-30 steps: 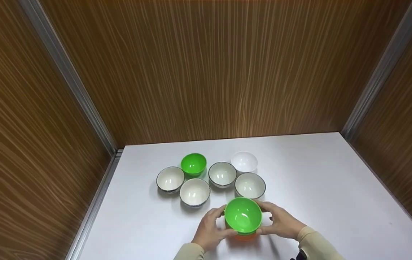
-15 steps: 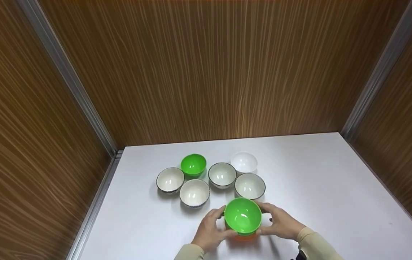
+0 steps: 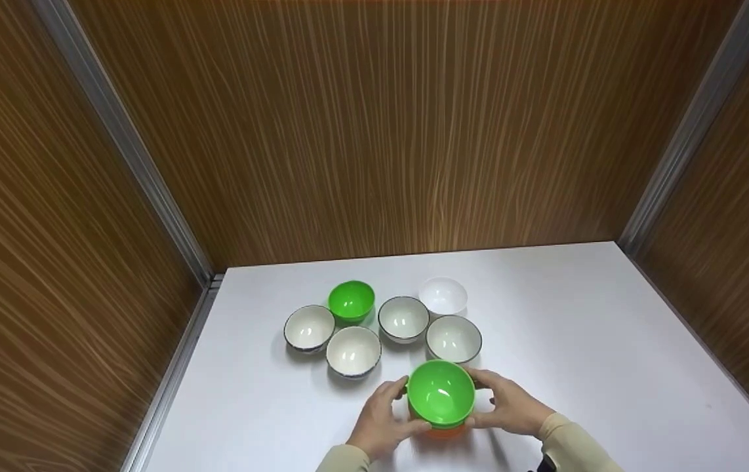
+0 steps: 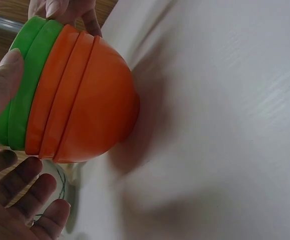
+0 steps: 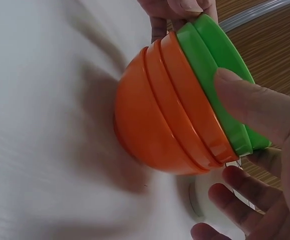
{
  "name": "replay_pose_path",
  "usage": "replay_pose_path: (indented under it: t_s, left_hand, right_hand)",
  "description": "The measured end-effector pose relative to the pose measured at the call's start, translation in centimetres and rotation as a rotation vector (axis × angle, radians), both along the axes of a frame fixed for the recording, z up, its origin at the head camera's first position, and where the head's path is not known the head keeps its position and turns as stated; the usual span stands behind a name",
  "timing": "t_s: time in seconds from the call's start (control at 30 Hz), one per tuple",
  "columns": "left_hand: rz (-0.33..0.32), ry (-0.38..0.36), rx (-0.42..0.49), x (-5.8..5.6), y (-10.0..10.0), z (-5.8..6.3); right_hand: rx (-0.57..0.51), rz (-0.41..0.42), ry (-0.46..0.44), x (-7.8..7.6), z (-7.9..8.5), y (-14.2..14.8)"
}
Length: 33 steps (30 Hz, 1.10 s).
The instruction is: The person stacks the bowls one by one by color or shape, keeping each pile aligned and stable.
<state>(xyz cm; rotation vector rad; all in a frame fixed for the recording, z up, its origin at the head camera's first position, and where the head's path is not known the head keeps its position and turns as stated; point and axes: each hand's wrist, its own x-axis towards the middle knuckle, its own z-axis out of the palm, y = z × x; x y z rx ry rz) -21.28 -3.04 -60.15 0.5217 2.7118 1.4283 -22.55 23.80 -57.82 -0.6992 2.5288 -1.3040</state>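
A nested stack stands near the table's front, with green bowls on top of orange bowls. My left hand holds the upper green part from the left, thumb on the near side and index finger toward the back. On the opposite side my right hand holds the same green part, its thumb against the wall. In both wrist views the lower fingers spread out below the green rims. From above, the orange bowls are mostly hidden under the green ones.
Behind the stack sit a patterned bowl, another dark-rimmed bowl, a white bowl, a single green bowl and two more pale bowls at left. Wood-grain panels enclose the white table.
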Motion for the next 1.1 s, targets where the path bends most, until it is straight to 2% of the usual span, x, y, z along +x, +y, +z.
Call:
replay_pose_path:
  t_s: [0.1, 0.23, 0.37, 0.5, 0.63, 0.77, 0.93, 1.1]
  left_hand:
    - [0.000, 0.004, -0.004, 0.1, -0.2, 0.3]
    - [0.003, 0.021, 0.000, -0.1, -1.1, 0.9]
    - [0.000, 0.036, -0.007, -0.7, -2.2, 2.2]
    - [0.007, 0.030, -0.051, -1.7, -3.3, 3.7]
    - [0.031, 0.022, -0.093, -3.3, -4.3, 5.2]
    - [0.073, 0.076, -0.159, -5.5, -5.3, 6.5]
    - [0.178, 0.095, -0.262, -8.3, -6.4, 7.8]
    - [0.269, 0.099, -0.389, -10.7, -7.0, 8.2]
  right_hand:
    - [0.007, 0.007, 0.013, 0.2, 0.0, 0.3]
    - [-0.004, 0.018, -0.015, 0.4, 0.0, 0.8]
    - [-0.016, 0.030, -0.073, 0.7, 0.1, 1.8]
    - [-0.029, 0.042, -0.120, 0.9, 0.3, 2.7]
    - [-0.047, 0.025, -0.158, 0.9, 0.4, 3.5]
    - [-0.064, 0.003, -0.193, 0.9, 0.3, 4.1]
    - [-0.080, 0.004, -0.214, 0.8, 0.2, 4.5]
    - [-0.080, 0.005, -0.203, 0.9, 0.0, 4.7]
